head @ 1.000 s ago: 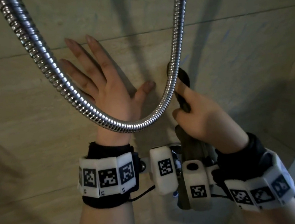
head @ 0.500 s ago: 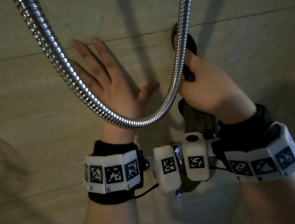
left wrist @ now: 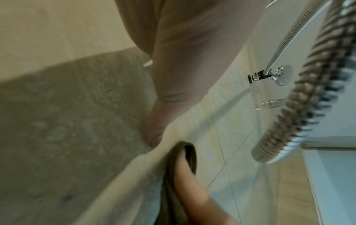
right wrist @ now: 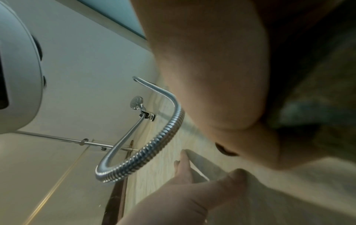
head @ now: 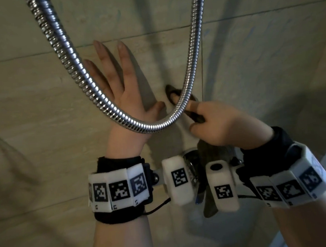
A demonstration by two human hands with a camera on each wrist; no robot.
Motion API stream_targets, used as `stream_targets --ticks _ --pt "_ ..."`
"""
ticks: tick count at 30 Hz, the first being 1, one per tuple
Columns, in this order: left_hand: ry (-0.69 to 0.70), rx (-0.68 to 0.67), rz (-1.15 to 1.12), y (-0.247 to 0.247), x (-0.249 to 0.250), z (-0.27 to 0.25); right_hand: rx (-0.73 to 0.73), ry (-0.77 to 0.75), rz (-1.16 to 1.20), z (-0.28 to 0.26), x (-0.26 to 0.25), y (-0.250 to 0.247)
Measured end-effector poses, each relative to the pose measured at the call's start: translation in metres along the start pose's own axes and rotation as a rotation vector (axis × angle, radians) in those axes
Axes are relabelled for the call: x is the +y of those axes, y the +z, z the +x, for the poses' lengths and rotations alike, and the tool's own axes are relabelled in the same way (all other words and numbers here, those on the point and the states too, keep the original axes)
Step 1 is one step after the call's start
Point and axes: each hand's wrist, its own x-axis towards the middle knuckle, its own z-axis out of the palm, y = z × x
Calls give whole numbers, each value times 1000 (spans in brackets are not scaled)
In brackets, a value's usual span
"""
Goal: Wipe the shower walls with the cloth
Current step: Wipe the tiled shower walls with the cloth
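While left hand point(head: 124, 91) lies flat on wall point(head: 30, 114), fingers spread, cloth point(head: 177, 95) is gripped by right hand point(head: 222, 124), fingers curled round it, pressed to wall just right of left thumb. Hose point(head: 118, 115) loops before both hands.

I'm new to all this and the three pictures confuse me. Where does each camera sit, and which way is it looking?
Head: worn on the head, facing the tiled wall; shows left hand flat on it, right hand gripping the cloth, both wrist rigs.
Left wrist: looks along the palm up the wall; shows the thumb.
Right wrist: looks up along the wall past the right palm; shows the left hand's fingers.
All share the metal hose.
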Motion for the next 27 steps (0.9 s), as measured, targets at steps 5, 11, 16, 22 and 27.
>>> stream_targets --ticks 5,11,16,22,27 --pt "23 -48 -59 5 4 -18 -39 94 97 -24 6 19" --pt "92 -217 -141 15 3 -43 -13 174 208 -53 8 46" --pt "161 -328 -201 34 10 -65 81 307 241 -78 18 56" --pt "101 -304 -284 49 22 -78 178 364 264 -94 45 62" --pt "-38 59 -543 59 33 -79 211 263 230 -87 78 70"
